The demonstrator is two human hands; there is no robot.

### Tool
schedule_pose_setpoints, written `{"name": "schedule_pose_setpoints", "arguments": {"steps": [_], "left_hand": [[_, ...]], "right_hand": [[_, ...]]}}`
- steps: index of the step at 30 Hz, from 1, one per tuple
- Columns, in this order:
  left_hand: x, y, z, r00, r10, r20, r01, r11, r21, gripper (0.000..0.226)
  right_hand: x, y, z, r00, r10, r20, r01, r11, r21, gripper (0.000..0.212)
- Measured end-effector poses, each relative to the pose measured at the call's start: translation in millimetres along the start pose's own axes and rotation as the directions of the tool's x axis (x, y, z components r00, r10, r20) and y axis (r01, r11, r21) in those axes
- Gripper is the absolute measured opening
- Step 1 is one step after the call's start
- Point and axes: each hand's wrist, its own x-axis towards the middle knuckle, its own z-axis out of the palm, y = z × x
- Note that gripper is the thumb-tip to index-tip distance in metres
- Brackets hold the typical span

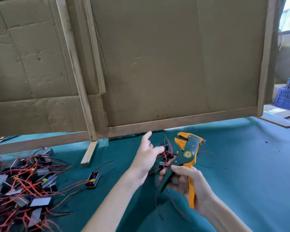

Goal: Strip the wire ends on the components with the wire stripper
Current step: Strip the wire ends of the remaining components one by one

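Observation:
My right hand (189, 186) grips the handles of the orange and dark green wire stripper (187, 154), whose jaws point up and away and stand apart. My left hand (146, 156) hovers just left of it with fingers spread and relaxed, holding nothing. Behind both hands lies a small cluster of black components (166, 156) with thin red and black wires. One single component (92, 180) with red wires sits alone on the green cloth to the left. Thin dark wires trail below my right hand.
A big tangled pile of components with red wires (20, 186) fills the left of the green-covered table (241, 164). A cardboard screen on a wooden frame (157, 64) stands right behind the work area. A blue crate (288, 97) sits far right.

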Motion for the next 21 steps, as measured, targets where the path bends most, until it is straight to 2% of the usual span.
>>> {"name": "schedule_pose_setpoints", "arguments": {"steps": [2, 5, 8, 11, 13, 17, 19, 21], "left_hand": [[-8, 1, -31, 1.0, 0.012, 0.007, -0.013, 0.99, 0.138, 0.057], [-10, 4, -85, 0.996, 0.043, -0.077, -0.011, 0.926, 0.377, 0.03], [-10, 2, -139, 0.975, 0.032, -0.22, 0.093, 0.841, 0.534, 0.028], [-15, -5, -180, 0.941, 0.009, -0.338, 0.207, 0.776, 0.596, 0.029], [-18, -10, -192, 0.942, -0.019, -0.336, 0.245, 0.722, 0.647, 0.02], [-14, -23, -187, 0.964, -0.123, -0.236, 0.26, 0.622, 0.738, 0.006], [-10, -32, -177, 0.973, -0.099, -0.21, 0.229, 0.563, 0.794, 0.008], [-9, -38, -165, 0.981, -0.017, -0.196, 0.175, 0.526, 0.832, 0.009]], "right_hand": [[1, 1, -1, 1.0, 0.025, -0.01, -0.026, 0.999, -0.023, 0.027], [3, 3, -2, 0.999, 0.053, 0.004, -0.053, 0.997, -0.048, 0.033], [5, 6, -3, 0.999, 0.047, 0.026, -0.046, 0.998, -0.042, 0.035], [6, 10, -4, 0.999, 0.009, 0.044, -0.007, 0.999, -0.052, 0.032], [5, 11, -4, 0.999, -0.017, 0.035, 0.02, 0.997, -0.072, 0.029], [5, 14, -3, 0.999, -0.048, 0.005, 0.048, 0.993, -0.11, 0.032], [4, 14, -3, 0.999, -0.048, 0.001, 0.048, 0.992, -0.113, 0.032], [3, 14, -3, 0.999, -0.05, -0.008, 0.048, 0.992, -0.117, 0.035]]}}
